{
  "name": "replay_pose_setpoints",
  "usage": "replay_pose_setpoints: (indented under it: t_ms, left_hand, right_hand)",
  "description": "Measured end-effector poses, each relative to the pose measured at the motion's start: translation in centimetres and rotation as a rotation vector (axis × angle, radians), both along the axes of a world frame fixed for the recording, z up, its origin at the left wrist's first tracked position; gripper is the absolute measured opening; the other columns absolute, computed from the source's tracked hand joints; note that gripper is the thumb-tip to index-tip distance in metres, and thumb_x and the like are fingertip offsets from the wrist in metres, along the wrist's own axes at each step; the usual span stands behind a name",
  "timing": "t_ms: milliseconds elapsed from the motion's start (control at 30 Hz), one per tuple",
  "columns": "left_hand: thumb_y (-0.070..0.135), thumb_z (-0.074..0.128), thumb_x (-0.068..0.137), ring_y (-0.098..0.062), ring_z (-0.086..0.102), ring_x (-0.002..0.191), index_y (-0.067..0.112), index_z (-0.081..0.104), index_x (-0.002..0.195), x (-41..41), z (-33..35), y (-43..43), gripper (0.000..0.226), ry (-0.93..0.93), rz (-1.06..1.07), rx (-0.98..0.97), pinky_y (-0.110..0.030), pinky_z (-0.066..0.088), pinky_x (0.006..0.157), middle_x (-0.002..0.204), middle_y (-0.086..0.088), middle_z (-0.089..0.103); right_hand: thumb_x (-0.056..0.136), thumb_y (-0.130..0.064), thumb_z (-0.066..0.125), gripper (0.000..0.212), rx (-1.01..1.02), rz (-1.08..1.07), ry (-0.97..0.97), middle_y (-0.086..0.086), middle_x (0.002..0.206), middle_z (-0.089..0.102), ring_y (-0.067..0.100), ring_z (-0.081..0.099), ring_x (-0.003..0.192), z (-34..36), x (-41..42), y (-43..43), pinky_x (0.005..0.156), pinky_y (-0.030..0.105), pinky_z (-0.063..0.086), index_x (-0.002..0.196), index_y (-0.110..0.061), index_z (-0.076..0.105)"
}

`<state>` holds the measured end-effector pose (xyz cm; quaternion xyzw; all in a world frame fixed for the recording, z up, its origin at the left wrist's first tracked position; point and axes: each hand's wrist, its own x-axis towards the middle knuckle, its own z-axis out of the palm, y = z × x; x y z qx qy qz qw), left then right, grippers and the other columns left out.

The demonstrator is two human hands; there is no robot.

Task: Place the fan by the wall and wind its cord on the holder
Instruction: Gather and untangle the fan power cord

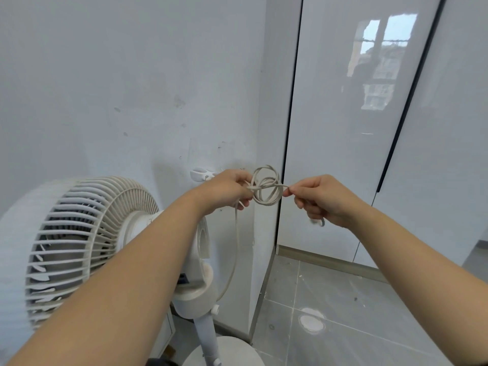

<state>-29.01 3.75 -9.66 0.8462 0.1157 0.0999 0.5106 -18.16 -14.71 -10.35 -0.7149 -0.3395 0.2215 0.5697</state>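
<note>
Fingers (289,192) of the right hand (320,199) pinch the pale, flat cord (265,186); the left hand (227,190) grips its small round coils, just right of the white wall holder (202,174). One strand hangs to the ribbed plastic fan (87,241), upright on its pole near the wall, grille facing left.

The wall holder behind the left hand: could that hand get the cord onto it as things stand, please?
Probably yes: the left hand, gripping the coiled cord, is right beside the holder, with nothing between.
</note>
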Motion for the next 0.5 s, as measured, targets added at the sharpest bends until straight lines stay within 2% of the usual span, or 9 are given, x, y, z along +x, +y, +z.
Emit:
replay_pose_setpoints:
  t_ms: [100,200,333,433,500]
  left_hand:
    - [-0.016,0.038,0.082,-0.017,0.053,0.062,0.010,0.056,0.077,0.0,0.2,-0.1,0.032,0.004,-0.009,-0.055,-0.031,0.048,0.068,0.069,-0.006,0.051]
    - [-0.011,0.028,0.079,-0.019,0.053,0.062,0.008,0.057,0.078,-0.1,0.4,-0.3,0.035,0.024,-0.012,-0.160,-0.033,0.048,0.069,0.068,-0.009,0.051]
    - [0.012,0.044,0.084,-0.019,0.056,0.059,0.007,0.062,0.082,-0.2,0.5,-0.3,0.019,0.012,-0.016,-0.227,-0.031,0.050,0.066,0.068,-0.008,0.057]
    - [0.005,0.044,0.092,-0.017,0.058,0.057,0.007,0.064,0.081,-0.1,0.4,-0.1,0.023,-0.019,-0.017,-0.172,-0.032,0.051,0.066,0.072,-0.009,0.059]
    - [0.000,0.047,0.091,-0.016,0.059,0.059,0.007,0.066,0.082,-0.2,0.3,0.0,0.023,-0.025,-0.057,-0.132,-0.030,0.052,0.066,0.071,-0.008,0.062]
  right_hand:
    - [0.091,-0.007,0.055,0.018,-0.014,-0.033,-0.071,0.007,0.052,0.053,0.013,0.028,0.037,-0.4,-0.5,0.0,0.039,0.020,0.023,0.082,-0.002,0.070]
    - [0.089,-0.009,0.060,0.016,-0.044,-0.091,-0.151,0.008,0.053,0.059,0.014,0.027,0.039,-0.7,-1.1,0.3,0.039,0.018,0.023,0.083,-0.001,0.072]
    - [0.086,-0.013,0.063,0.018,-0.089,-0.160,-0.206,0.007,0.053,0.063,0.011,0.028,0.036,-1.0,-2.0,0.7,0.039,0.018,0.025,0.074,-0.002,0.070]
    - [0.085,-0.015,0.063,0.018,-0.097,-0.236,-0.236,0.005,0.053,0.064,0.011,0.029,0.036,-1.2,-2.2,1.1,0.039,0.018,0.027,0.071,-0.005,0.067]
    - [0.086,-0.017,0.064,0.008,-0.077,-0.272,-0.244,0.003,0.054,0.066,0.011,0.031,0.034,-1.4,-2.2,1.2,0.037,0.018,0.029,0.086,-0.009,0.063]
